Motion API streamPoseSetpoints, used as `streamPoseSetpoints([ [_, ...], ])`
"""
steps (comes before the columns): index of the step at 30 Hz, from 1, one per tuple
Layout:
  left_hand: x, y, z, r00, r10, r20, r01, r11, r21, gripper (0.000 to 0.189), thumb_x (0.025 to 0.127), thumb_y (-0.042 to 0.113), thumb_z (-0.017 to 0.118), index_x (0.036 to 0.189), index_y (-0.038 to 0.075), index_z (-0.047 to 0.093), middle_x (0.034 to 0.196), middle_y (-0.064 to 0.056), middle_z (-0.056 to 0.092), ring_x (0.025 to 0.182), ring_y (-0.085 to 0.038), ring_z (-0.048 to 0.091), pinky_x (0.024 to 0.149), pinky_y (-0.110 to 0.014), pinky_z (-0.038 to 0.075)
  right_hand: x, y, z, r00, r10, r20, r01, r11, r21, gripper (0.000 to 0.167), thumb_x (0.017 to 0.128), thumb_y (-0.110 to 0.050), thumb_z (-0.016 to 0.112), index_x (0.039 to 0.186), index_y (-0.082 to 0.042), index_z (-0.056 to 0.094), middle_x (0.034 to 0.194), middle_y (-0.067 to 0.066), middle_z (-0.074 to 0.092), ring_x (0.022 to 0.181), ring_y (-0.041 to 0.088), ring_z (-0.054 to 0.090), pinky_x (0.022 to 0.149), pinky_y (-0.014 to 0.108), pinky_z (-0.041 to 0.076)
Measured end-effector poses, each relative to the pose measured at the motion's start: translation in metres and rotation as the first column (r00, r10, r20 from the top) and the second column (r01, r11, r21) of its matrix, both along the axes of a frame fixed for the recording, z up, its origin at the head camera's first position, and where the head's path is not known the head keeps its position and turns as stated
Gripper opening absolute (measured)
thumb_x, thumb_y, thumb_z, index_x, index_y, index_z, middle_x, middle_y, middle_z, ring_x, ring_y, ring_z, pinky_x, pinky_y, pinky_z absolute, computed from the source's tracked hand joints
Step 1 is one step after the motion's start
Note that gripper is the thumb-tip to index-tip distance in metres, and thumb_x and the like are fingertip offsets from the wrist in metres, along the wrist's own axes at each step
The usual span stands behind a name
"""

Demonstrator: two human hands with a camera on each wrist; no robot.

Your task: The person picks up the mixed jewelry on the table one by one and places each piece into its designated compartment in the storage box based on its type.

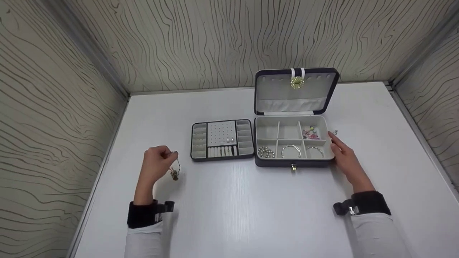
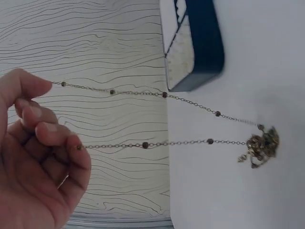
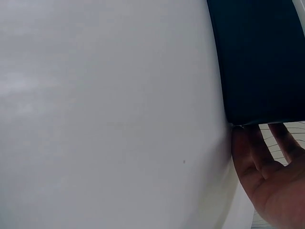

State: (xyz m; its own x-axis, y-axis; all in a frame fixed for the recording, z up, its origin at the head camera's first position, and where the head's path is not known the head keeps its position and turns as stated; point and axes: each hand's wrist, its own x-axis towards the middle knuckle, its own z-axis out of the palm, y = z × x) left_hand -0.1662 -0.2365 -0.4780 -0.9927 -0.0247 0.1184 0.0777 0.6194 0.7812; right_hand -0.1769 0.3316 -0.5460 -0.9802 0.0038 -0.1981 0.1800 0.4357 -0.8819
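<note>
The left grip [image 1: 157, 162] pinches the beaded necklace [image 1: 174, 175], which dangles left of the tray [image 1: 222, 158] in a bunch. Likely light, limp and tangle-prone, it is best taken high on its loop. The right grip [image 1: 347, 159], fingers extended, touches the box [image 1: 276, 163].

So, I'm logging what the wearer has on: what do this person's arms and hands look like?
The left hand and right hand are ungloved. The left sleeve and right sleeve are whitish. Above each sits a wide black band, left band and right band, with a small dark device jutting inward.
</note>
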Motion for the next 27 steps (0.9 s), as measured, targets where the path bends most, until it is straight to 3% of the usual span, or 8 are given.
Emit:
streamPoseSetpoints([
  [4, 0.000, 0.001, 0.017, 0.997, -0.067, 0.034, 0.059, 0.978, 0.200, 0.021, 0.090, 0.011, 0.070, 0.071, 0.005, 0.063, 0.060, -0.002, 0.049, 0.056, -0.016, 0.044, 0.053, -0.027, 0.038, 0.000, 0.000, 0.000, 1.000, 0.003, 0.005, -0.003, 1.000, -0.002, 0.058, 0.106, -0.042, 0.032, 0.158, -0.022, 0.014, 0.162, 0.015, 0.002, 0.146, 0.039, -0.002, 0.115, 0.060, 0.005],
  [9, -0.002, 0.008, 0.041, 0.986, -0.166, -0.029, 0.165, 0.920, 0.356, 0.014, 0.096, 0.012, 0.065, 0.095, 0.001, 0.072, 0.068, -0.012, 0.055, 0.060, -0.020, 0.052, 0.054, -0.025, 0.043, 0.000, 0.001, -0.001, 1.000, 0.002, 0.004, -0.002, 1.000, 0.002, 0.058, 0.106, -0.042, 0.031, 0.158, -0.022, 0.015, 0.161, 0.016, 0.003, 0.146, 0.039, -0.001, 0.115, 0.061, 0.006],
  [12, -0.002, 0.014, 0.053, 0.978, -0.195, -0.067, 0.206, 0.900, 0.384, 0.018, 0.098, 0.008, 0.060, 0.108, -0.001, 0.071, 0.073, -0.014, 0.058, 0.064, -0.021, 0.054, 0.059, -0.026, 0.048, 0.000, 0.001, -0.003, 1.000, 0.002, 0.001, -0.002, 1.000, 0.010, 0.057, 0.107, -0.041, 0.031, 0.158, -0.022, 0.015, 0.161, 0.017, 0.004, 0.146, 0.040, -0.001, 0.114, 0.061, 0.007],
  [18, -0.001, 0.027, 0.074, 0.967, -0.229, -0.114, 0.255, 0.884, 0.391, 0.029, 0.100, 0.005, 0.056, 0.126, -0.003, 0.063, 0.080, -0.015, 0.061, 0.069, -0.021, 0.058, 0.066, -0.027, 0.052, 0.000, 0.002, -0.003, 1.000, 0.005, 0.004, -0.005, 1.000, 0.007, 0.057, 0.107, -0.040, 0.031, 0.158, -0.020, 0.015, 0.161, 0.018, 0.004, 0.146, 0.041, -0.001, 0.114, 0.062, 0.007],
  [23, -0.003, 0.037, 0.090, 0.944, -0.269, -0.193, 0.327, 0.845, 0.423, 0.035, 0.099, 0.002, 0.055, 0.134, -0.004, 0.056, 0.081, -0.017, 0.061, 0.068, -0.020, 0.057, 0.066, -0.027, 0.053, 0.000, 0.002, -0.002, 1.000, 0.004, 0.004, -0.004, 1.000, 0.001, 0.057, 0.107, -0.041, 0.032, 0.158, -0.020, 0.015, 0.161, 0.017, 0.002, 0.146, 0.040, -0.001, 0.114, 0.061, 0.007],
  [27, -0.007, 0.046, 0.108, 0.927, -0.294, -0.233, 0.368, 0.831, 0.416, 0.038, 0.099, 0.001, 0.055, 0.136, -0.004, 0.054, 0.081, -0.015, 0.061, 0.066, -0.020, 0.057, 0.065, -0.028, 0.053, 0.000, 0.001, -0.001, 1.000, -0.003, 0.011, 0.003, 1.000, 0.008, 0.057, 0.106, -0.041, 0.032, 0.158, -0.022, 0.015, 0.161, 0.016, 0.003, 0.146, 0.040, -0.001, 0.115, 0.060, 0.007],
])
